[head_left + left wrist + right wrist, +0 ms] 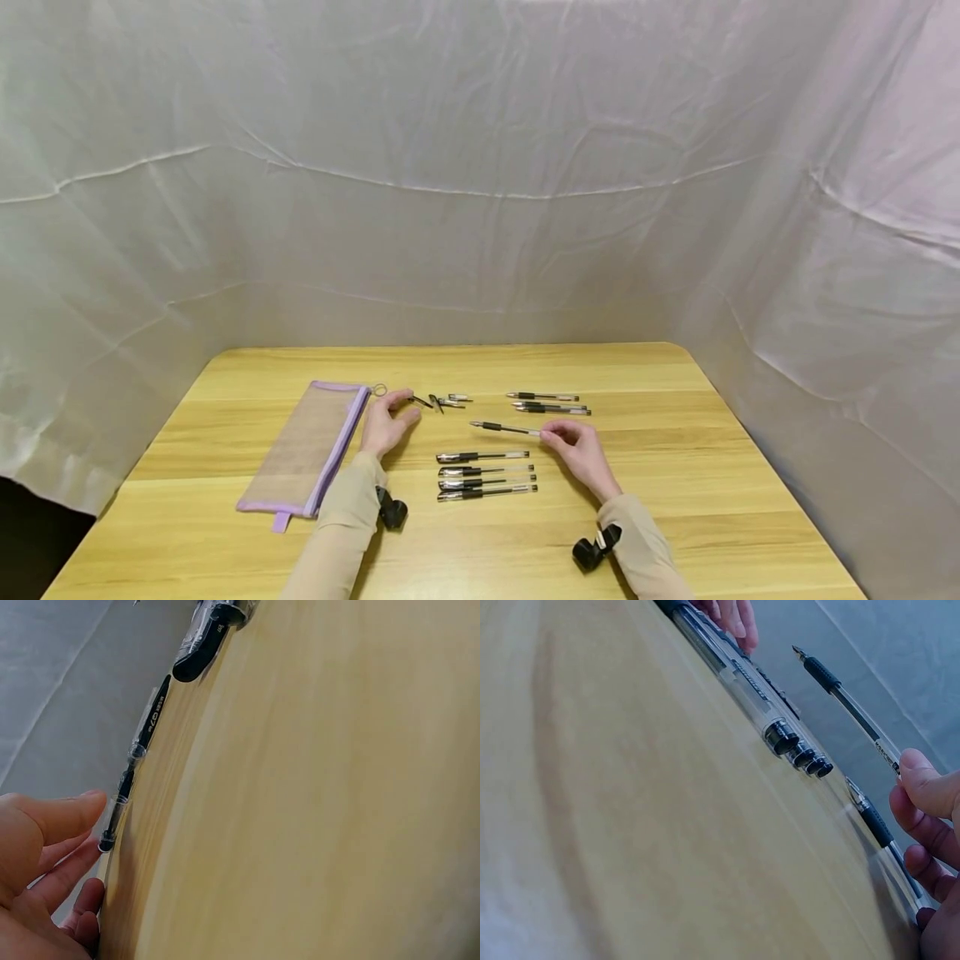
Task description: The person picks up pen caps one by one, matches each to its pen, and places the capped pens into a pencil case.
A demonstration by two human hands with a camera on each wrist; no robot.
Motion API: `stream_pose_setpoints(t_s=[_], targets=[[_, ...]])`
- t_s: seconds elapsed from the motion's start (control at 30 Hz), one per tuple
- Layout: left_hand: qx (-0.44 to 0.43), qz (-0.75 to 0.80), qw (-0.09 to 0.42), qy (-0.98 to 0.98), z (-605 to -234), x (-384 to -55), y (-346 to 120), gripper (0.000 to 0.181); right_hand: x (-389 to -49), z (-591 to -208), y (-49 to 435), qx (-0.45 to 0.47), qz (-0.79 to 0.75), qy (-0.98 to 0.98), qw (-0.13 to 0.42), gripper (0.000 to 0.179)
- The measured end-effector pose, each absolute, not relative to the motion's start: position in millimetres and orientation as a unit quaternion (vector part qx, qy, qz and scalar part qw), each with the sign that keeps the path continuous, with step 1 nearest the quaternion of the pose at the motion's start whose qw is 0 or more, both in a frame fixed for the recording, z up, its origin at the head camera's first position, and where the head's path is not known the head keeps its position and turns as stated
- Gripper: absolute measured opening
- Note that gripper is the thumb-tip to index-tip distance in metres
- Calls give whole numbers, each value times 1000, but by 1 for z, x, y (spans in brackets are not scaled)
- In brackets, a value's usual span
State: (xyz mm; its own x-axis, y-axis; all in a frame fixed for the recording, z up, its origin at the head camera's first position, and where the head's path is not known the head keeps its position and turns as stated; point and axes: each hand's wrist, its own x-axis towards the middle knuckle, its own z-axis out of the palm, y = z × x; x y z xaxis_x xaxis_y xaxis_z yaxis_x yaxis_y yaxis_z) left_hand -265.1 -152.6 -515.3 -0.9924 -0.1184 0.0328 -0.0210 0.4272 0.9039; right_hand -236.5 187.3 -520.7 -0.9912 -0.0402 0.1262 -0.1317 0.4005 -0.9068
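Note:
My right hand [577, 450] pinches an uncapped gel pen [504, 428] by its rear end, between thumb and forefinger. The pen's tip points left, and in the right wrist view the pen [855, 709] is raised over the table. My left hand [386, 423] is beside the loose black-and-clear pen caps [452, 404], its thumb and fingers apart. A fingertip is right at the end of the nearest pen cap [114, 821] in the left wrist view, with the thumb just above it. Another uncapped pen [881, 832] lies below the right hand's fingers there.
Several capped gel pens [487, 482] lie in a stacked row at the front middle. A few uncapped pens [551, 409] lie behind the right hand. A purple-edged mesh zip pouch [303, 450] lies at the left. Grey cloth [480, 250] hangs behind the wooden table [720, 517].

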Motion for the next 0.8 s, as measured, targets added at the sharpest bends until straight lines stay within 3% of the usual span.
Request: stream_pose_setpoints(t_s=[0.4, 0.8], targets=[[28, -507, 62, -859, -513, -261, -150, 40, -215, -482, 176, 52, 542, -839, 28, 13], [13, -450, 82, -889, -512, -258, -149, 31, -220, -489, 179, 55, 546, -836, 29, 13]])
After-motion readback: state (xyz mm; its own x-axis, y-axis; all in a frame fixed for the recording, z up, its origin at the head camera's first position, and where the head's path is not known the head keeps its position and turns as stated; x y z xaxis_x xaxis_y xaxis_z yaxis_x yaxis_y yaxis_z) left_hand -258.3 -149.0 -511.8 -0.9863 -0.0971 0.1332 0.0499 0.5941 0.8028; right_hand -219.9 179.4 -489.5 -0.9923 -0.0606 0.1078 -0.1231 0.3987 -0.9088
